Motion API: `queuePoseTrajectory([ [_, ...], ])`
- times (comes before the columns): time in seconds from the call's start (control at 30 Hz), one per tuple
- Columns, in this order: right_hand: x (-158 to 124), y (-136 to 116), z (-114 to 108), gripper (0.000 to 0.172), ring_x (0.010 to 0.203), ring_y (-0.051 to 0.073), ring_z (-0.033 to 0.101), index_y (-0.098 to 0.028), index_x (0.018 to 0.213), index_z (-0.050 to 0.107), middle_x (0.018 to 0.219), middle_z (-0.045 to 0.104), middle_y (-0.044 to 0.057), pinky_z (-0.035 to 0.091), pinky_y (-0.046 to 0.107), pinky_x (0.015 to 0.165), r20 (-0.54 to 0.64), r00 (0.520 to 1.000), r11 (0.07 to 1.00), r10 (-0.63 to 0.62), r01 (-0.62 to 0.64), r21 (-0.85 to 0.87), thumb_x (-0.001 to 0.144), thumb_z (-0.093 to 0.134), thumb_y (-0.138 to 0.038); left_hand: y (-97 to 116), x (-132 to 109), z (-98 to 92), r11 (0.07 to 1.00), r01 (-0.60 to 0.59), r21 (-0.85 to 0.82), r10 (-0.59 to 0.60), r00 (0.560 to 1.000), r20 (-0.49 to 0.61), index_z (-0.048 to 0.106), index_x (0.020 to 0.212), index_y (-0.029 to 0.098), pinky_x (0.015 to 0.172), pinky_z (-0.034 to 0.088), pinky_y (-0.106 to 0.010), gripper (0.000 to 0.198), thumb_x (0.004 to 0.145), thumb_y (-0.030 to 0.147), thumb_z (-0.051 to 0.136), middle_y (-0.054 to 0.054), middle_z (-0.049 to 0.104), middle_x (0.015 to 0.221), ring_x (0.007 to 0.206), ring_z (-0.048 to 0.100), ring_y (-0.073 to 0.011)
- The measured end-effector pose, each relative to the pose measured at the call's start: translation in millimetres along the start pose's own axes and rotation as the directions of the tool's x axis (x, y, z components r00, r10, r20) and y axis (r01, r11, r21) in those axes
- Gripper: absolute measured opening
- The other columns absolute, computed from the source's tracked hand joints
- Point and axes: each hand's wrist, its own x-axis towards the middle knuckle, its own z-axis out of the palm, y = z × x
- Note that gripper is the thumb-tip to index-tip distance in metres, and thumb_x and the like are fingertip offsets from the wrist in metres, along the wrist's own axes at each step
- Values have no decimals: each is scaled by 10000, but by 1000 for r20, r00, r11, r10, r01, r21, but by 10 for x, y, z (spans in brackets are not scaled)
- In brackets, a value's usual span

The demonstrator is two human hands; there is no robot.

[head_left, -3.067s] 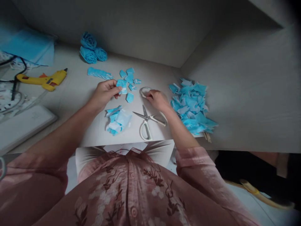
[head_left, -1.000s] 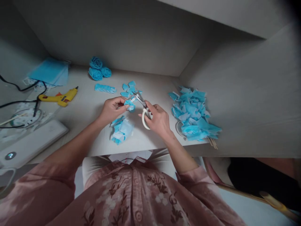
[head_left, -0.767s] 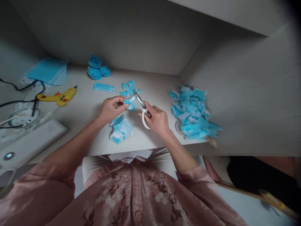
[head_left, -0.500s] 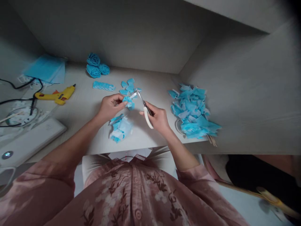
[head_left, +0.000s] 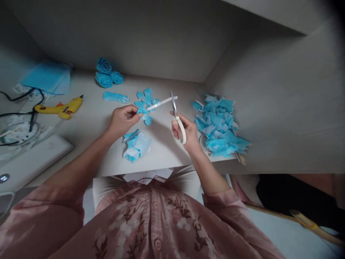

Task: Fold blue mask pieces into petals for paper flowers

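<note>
Between the thumb and fingers of my left hand (head_left: 124,120) is a small blue cloth piece (head_left: 141,110). From it a thin white strip (head_left: 163,102) stretches right to the scissors (head_left: 178,122), its far end crossing at the blades. My right hand (head_left: 188,131) grips the scissors by their white handles, blades pointing away from me. Whether the blades are parted is hard to make out. Several cut blue petals (head_left: 147,99) lie just beyond my left hand. Nearer to me rests a stack of blue and white cloth pieces (head_left: 137,145).
At the right is a heap of blue scraps (head_left: 218,122), with thin sticks (head_left: 241,158) below it. Blue cloth roses (head_left: 104,79) and a folded blue strip (head_left: 115,97) lie toward the back. A yellow glue gun (head_left: 60,108), blue masks (head_left: 47,77) and a white box-shaped device (head_left: 40,158) occupy the left.
My right hand has moved right with the scissors, away from my left hand. The white strip now shows stretched long between the two. My left hand keeps its hold on the blue piece.
</note>
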Motion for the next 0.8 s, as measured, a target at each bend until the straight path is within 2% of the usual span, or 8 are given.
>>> queuePoseTrajectory([
  [0.17, 68, 104, -121, 490, 539, 112, 471, -240, 1245, 742, 646, 555, -48, 430, 267, 508, -30, 989, 956, -144, 131, -263, 847, 713, -524, 10, 23, -31, 998, -24, 50, 25, 999, -21, 615, 662, 214, 550, 356, -262, 167, 723, 302, 743, 32, 546, 624, 553, 458, -109],
  [0.3, 109, 171, -287, 437, 776, 180, 664, -198, 1271, 745, 892, 743, 45, 536, 315, 750, -53, 897, 631, -438, 265, -729, 913, 656, -432, 55, 12, -57, 980, -51, 191, 56, 998, -25, 603, 675, 222, 540, 341, -268, 161, 731, 345, 691, 30, 533, 611, 553, 435, -120],
  [0.37, 129, 196, -367, 442, 835, 213, 705, -180, 1317, 727, 947, 776, 98, 546, 335, 806, -15, 873, 485, -487, 256, -837, 947, 603, -388, 81, 8, -73, 958, -91, 272, 94, 996, 1, 605, 686, 224, 557, 353, -283, 154, 745, 352, 665, 23, 548, 629, 560, 436, -126],
  [0.43, 158, 211, -452, 467, 874, 241, 728, -172, 1336, 717, 995, 791, 128, 560, 362, 837, -25, 872, 470, -489, 239, -850, 957, 586, -411, 90, 21, -98, 923, -144, 356, 137, 990, 43, 607, 678, 226, 584, 366, -298, 143, 753, 336, 660, 15, 567, 642, 575, 456, -135],
  [0.53, 202, 200, -604, 535, 949, 267, 746, -173, 1337, 708, 1113, 794, 132, 584, 406, 887, -171, 864, 620, -473, 189, -761, 941, 599, -516, 61, 65, -147, 880, -186, 437, 180, 982, 56, 599, 655, 230, 613, 371, -311, 126, 741, 281, 674, 17, 566, 628, 595, 486, -144],
  [0.6, 196, 179, -698, 541, 1016, 271, 748, -196, 1338, 698, 1194, 783, 114, 589, 412, 921, -182, 884, 679, -430, 184, -710, 928, 608, -538, 35, 90, -176, 882, -184, 434, 200, 980, 8, 601, 674, 224, 614, 365, -310, 115, 750, 264, 678, 26, 554, 629, 589, 474, -134],
  [0.7, 90, 170, -753, 560, 1000, 272, 758, -189, 1393, 640, 1191, 786, 115, 590, 398, 901, -3, 958, 603, -288, 179, -777, 892, 664, -436, 18, 92, -191, 910, -188, 370, 229, 971, -70, 606, 720, 203, 628, 361, -303, 135, 791, 279, 691, 35, 556, 670, 604, 459, -108],
  [0.8, -92, 177, -676, 581, 904, 271, 766, -135, 1429, 573, 1092, 802, 136, 574, 368, 812, 109, 990, 414, -86, 135, -900, 871, 649, -276, 23, 64, -164, 958, -150, 246, 176, 981, -87, 602, 730, 198, 639, 374, -300, 214, 822, 350, 720, 37, 568, 681, 639, 488, -103],
])
